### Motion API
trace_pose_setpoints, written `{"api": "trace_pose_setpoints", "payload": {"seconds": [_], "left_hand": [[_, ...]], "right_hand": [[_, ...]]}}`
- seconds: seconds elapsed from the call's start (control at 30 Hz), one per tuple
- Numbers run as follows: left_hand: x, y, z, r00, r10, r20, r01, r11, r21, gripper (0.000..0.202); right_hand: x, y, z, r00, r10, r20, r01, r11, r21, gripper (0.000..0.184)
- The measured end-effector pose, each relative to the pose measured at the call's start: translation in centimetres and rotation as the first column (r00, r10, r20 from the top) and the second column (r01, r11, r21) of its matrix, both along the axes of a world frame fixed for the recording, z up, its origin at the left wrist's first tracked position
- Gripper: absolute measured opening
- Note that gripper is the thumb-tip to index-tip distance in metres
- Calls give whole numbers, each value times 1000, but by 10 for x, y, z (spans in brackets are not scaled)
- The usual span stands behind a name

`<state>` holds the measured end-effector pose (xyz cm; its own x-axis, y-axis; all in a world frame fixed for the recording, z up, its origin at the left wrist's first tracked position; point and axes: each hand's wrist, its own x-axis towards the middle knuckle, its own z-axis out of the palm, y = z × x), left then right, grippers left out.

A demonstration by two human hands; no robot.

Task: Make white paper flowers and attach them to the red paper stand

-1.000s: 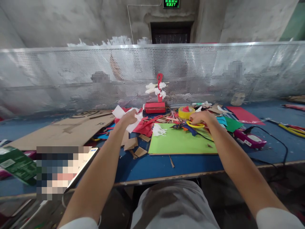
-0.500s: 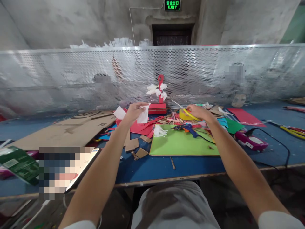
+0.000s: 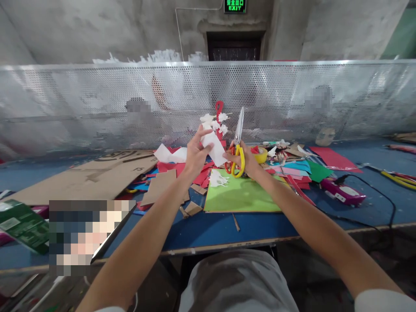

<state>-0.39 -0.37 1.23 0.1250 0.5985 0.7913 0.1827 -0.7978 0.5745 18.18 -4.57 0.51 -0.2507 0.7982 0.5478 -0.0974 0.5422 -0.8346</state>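
Observation:
A small white piece of paper [image 3: 215, 149] is pinched in my left hand [image 3: 196, 149], held up over the middle of the table. My right hand [image 3: 247, 161] grips scissors [image 3: 238, 143] by their red and yellow handles, blades together and pointing up, its fingertips touching the paper's lower right edge. Behind the hands stands a red hooked stand [image 3: 219, 107] with white paper flowers [image 3: 223, 129] on it. Below, a bundle of white fringed strips [image 3: 218, 178] lies on a lime-green sheet [image 3: 242, 197]. The glue gun is hidden behind my right hand and forearm.
Flat cardboard [image 3: 87, 177] lies at the left, near a lit tablet [image 3: 110, 229] and a green box [image 3: 24, 225]. Yellow tape [image 3: 261, 155] and coloured paper scraps [image 3: 297, 167] crowd the back. At right are a magenta device [image 3: 342, 192] with a black cable and yellow-handled pliers [image 3: 398, 178]. A perforated metal screen [image 3: 276, 99] rises behind.
My right hand has lifted the scissors from the pile and brought them left, blades upright, to the paper. My left hand has moved right and up with the paper.

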Motion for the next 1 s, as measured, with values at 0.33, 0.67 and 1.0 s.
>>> {"api": "trace_pose_setpoints", "payload": {"seconds": [0.33, 0.67, 1.0], "left_hand": [[3, -4, 0, 978, -125, 169, 142, 985, -98, 53], [8, -10, -6, 912, -411, 20, 397, 866, -303, 40], [12, -20, -2, 912, -220, -346, 185, 974, -131, 32]], "right_hand": [[15, 10, 4, 989, -127, -76, 132, 990, 54, 40], [23, 10, 3, 994, -92, 56, 89, 995, 52, 36], [26, 12, 1, 990, -105, 95, 97, 992, 86, 36]]}}
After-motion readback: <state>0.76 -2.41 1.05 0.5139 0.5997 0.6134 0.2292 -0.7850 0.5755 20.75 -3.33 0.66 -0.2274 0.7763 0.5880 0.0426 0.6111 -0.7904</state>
